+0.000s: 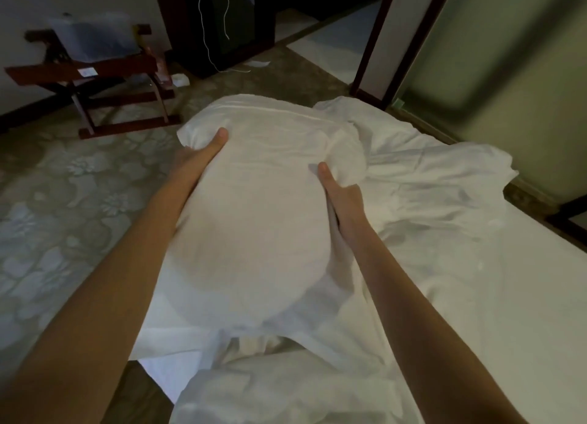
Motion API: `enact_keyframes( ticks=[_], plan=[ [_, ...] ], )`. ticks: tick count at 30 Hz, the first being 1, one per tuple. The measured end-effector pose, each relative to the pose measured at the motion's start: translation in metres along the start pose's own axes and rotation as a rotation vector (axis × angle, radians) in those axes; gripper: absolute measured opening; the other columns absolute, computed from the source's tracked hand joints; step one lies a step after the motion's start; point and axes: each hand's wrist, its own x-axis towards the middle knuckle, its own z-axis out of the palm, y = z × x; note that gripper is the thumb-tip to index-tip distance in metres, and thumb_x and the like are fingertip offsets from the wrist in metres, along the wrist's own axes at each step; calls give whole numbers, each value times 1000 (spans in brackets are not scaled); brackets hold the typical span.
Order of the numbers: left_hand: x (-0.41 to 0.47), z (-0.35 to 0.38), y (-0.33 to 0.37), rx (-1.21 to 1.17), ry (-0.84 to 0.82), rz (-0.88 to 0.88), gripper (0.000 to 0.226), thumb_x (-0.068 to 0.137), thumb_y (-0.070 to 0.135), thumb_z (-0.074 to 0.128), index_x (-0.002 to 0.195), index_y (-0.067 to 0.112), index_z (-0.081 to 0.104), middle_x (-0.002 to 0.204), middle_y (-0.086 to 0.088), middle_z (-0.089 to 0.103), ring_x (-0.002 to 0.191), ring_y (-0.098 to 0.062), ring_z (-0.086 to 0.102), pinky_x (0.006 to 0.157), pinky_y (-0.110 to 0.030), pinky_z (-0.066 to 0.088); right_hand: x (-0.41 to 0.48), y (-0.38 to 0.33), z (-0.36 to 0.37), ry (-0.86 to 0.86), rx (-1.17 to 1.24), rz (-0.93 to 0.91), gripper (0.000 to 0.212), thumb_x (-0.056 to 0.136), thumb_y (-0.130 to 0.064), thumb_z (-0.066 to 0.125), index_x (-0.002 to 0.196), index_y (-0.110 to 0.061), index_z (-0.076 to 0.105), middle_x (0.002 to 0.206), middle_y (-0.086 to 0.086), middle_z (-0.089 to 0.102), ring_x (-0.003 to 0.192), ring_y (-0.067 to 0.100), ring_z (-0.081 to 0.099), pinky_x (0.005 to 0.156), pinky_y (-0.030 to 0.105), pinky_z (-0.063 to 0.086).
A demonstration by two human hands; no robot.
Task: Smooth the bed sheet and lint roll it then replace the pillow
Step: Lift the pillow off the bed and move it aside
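A large white pillow (260, 201) fills the middle of the head view, held lengthwise away from me above the bed. My left hand (198, 155) grips its left side, thumb on top and fingers hidden underneath. My right hand (341, 194) grips its right side the same way, thumb pressed into the fabric. A rumpled white bed sheet (444, 239) covers the bed to the right and below the pillow, with folds bunched near the far end. No lint roller is in view.
A dark wooden folding luggage rack (104, 83) with a plastic bag on it stands at the far left on patterned carpet (57, 207). A dark cabinet (228, 26) with a hanging white cable is at the back. A wall (508, 74) runs along the right.
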Motion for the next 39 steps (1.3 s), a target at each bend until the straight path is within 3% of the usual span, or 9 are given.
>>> enact_keyframes(
  ticks=[4,7,9,16,21,29,32,35,39],
  plan=[
    [44,13,-47,233,20,-124,115,64,68,68,148,6,19,153,-13,24,137,-28,31,111,-37,28,40,43,30,-35,-255,242,111,66,-67,70,141,4,30,140,16,46,127,31,47,107,38,37],
    [57,25,-107,404,107,-160,131,57,72,71,150,10,1,156,-14,11,142,-31,17,116,-44,18,46,78,45,-66,-468,304,103,69,-67,69,139,-5,26,140,16,43,128,34,44,106,41,36],
    [57,27,-129,461,159,-176,126,61,70,70,150,13,0,155,-16,12,141,-35,17,114,-51,18,43,97,52,-70,-528,317,100,70,-65,69,139,-8,26,138,15,45,127,34,44,106,41,35],
    [39,28,-163,505,137,-201,122,62,74,66,149,22,-1,150,-15,23,136,-35,28,110,-53,24,19,130,44,-13,-550,370,99,69,-63,71,139,-6,28,136,16,46,124,35,47,104,41,37],
    [37,17,-155,441,42,-204,116,71,68,63,150,20,-7,156,-13,10,142,-34,16,115,-45,18,14,118,36,-46,-549,338,99,69,-66,69,136,-6,30,138,15,44,127,33,44,105,40,36],
    [19,0,-144,408,22,-112,96,80,60,60,150,14,12,154,-13,21,139,-33,26,111,-44,29,1,97,28,-100,-467,259,91,81,-54,66,148,-16,18,149,10,31,137,31,29,109,46,31],
    [6,-2,-134,466,22,-48,92,81,60,58,149,15,15,152,-14,23,137,-35,28,111,-46,29,-2,87,26,-103,-477,194,80,82,-54,65,142,-15,30,141,8,45,131,28,39,108,40,33],
    [-5,3,-120,413,19,26,92,79,60,61,148,15,21,151,-13,28,136,-34,31,110,-46,30,-11,77,21,-81,-496,67,59,86,-48,62,129,-11,47,120,6,61,116,25,55,101,35,40],
    [-30,18,-102,325,8,84,81,80,56,63,143,16,31,146,-12,36,130,-31,39,107,-43,36,-25,64,4,-52,-397,-61,36,89,-39,63,110,-11,59,92,0,58,89,18,57,80,24,40]
  ],
)
